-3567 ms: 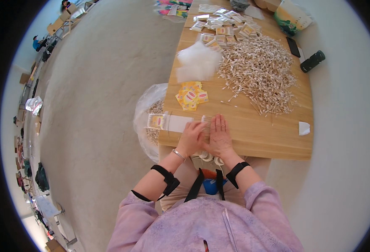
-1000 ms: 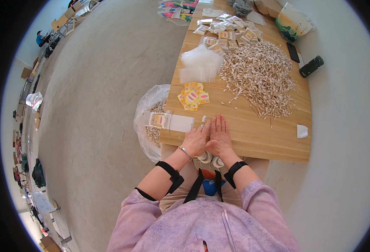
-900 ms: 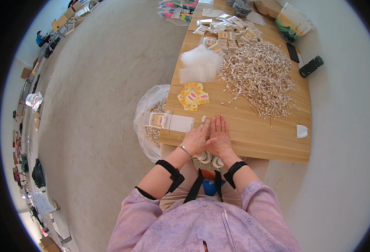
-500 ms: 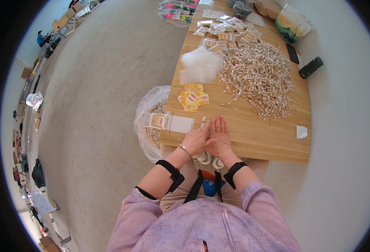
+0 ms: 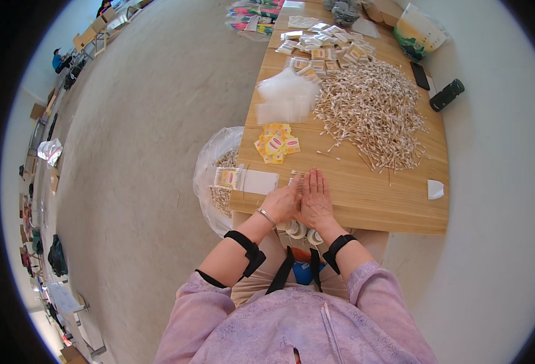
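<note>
A short row of cotton swabs (image 5: 299, 183) lies on the tabletop between my two hands at the near edge. My left hand (image 5: 281, 204) presses bent fingers against the row's left side; its fingertips are partly hidden. On the other side my right hand (image 5: 316, 199) rests with fingers stretched out and together, its edge along the swabs. Left of my hands is a white card (image 5: 260, 182), next to a clear packet of swabs with a yellow label (image 5: 227, 178) that juts past the table's edge. Several yellow cards (image 5: 276, 144) are heaped just beyond.
A big heap of loose cotton swabs (image 5: 373, 115) covers the table's right middle. Clear bags (image 5: 287, 97) and filled packets (image 5: 325, 51) lie farther back. A dark bottle (image 5: 447, 95) and phone (image 5: 419, 76) are by the wall. A plastic sack of swabs (image 5: 205, 167) stands left of the table.
My left fingers have drawn slightly back toward me along the row of swabs. The right hand stays nearly where it was. The whole view has shifted slightly.
</note>
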`<state>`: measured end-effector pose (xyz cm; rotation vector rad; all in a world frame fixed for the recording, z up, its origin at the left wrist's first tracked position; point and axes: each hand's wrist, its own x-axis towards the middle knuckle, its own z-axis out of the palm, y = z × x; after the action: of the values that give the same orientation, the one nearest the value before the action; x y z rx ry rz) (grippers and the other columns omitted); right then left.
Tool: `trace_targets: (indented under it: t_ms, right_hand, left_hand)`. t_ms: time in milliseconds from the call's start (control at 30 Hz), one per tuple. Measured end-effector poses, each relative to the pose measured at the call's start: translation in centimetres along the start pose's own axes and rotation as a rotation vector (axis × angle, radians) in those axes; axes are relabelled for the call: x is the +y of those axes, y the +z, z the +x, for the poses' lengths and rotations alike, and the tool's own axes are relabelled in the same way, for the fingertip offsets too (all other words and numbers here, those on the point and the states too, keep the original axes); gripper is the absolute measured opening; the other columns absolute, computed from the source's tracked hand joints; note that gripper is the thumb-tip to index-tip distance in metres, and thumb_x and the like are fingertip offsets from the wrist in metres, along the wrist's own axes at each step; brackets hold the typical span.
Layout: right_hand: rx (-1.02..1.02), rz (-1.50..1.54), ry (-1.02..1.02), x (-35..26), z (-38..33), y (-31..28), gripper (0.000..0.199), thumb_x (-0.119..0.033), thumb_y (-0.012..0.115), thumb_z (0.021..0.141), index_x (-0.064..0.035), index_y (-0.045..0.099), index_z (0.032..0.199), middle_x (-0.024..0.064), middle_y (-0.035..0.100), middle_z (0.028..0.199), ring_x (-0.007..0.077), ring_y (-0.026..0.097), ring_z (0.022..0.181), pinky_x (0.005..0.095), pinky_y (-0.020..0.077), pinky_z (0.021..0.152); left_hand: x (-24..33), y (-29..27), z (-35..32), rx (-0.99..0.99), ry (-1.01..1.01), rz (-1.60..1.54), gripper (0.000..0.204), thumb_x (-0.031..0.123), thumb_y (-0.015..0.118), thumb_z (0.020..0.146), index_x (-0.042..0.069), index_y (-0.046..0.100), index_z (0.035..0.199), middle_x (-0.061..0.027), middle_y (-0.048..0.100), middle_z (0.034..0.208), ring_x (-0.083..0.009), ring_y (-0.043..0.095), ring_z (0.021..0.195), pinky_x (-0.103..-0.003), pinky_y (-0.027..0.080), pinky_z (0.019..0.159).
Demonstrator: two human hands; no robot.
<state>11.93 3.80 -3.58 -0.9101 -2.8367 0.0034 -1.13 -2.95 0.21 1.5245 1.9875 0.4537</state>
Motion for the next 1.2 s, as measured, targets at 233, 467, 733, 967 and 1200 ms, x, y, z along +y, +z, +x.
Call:
trace_targets:
  t_ms: [233,467,733,967,1200]
  right_hand:
    - [-0.120,0.187,0.025,-0.4,0.3,-1.8,0.111,-0.054,0.066,0.066,0.0096,0.015,0.141,0.0280,0.011,0.149,0.0395,0.008,0.140,0.0460,0.0076,0.115]
    - [-0.197,0.228,0.060,-0.2,0.4,-2.4,0.111,-0.061,0.062,0.070,0.0097,0.015,0.141,0.0278,0.011,0.149,0.0390,0.006,0.141,0.0459,0.0059,0.115]
    - [-0.166,0.238,0.077,-0.6,0.2,-2.6,0.108,-0.068,0.052,0.075,0.0098,0.016,0.141,0.0272,0.010,0.150,0.0376,0.003,0.141,0.0449,0.0017,0.115]
    - [-0.133,0.314,0.076,-0.6,0.3,-2.8,0.106,-0.065,0.054,0.075,0.0101,0.018,0.141,0.0267,0.012,0.150,0.0365,0.006,0.141,0.0438,0.0028,0.115]
    - [-0.135,0.219,0.000,-1.1,-0.4,-1.2,0.098,-0.058,0.054,0.078,0.0102,0.021,0.140,0.0265,0.014,0.149,0.0374,0.008,0.141,0.0452,0.0064,0.115]
  left_hand:
    - [-0.5,0.1,-0.1,0.009,0.034,0.000,0.083,0.013,0.072,0.070,0.003,0.025,0.137,-0.0232,0.063,0.096,-0.0404,0.060,0.088,-0.045,0.048,0.075]
    - [0.8,-1.6,1.0,0.141,-0.161,0.087,0.044,0.016,0.061,0.080,0.009,0.046,0.122,-0.0210,0.064,0.090,-0.0361,0.062,0.086,-0.046,0.048,0.072]
    - [-1.6,-1.9,5.4,0.365,0.099,-0.019,0.014,0.015,0.065,0.080,0.004,0.063,0.090,-0.0150,0.060,0.083,-0.0308,0.060,0.075,-0.038,0.049,0.070]
    - [-3.1,2.2,3.9,0.596,-0.053,-1.004,0.030,0.017,0.049,0.094,0.000,0.057,0.118,-0.0134,0.057,0.120,-0.0231,0.053,0.113,-0.032,0.040,0.097]
    - [-2.8,4.4,2.4,0.507,0.017,-0.963,0.045,0.028,0.039,0.099,-0.004,0.045,0.130,-0.0157,0.043,0.137,-0.0232,0.037,0.129,-0.033,0.028,0.107]
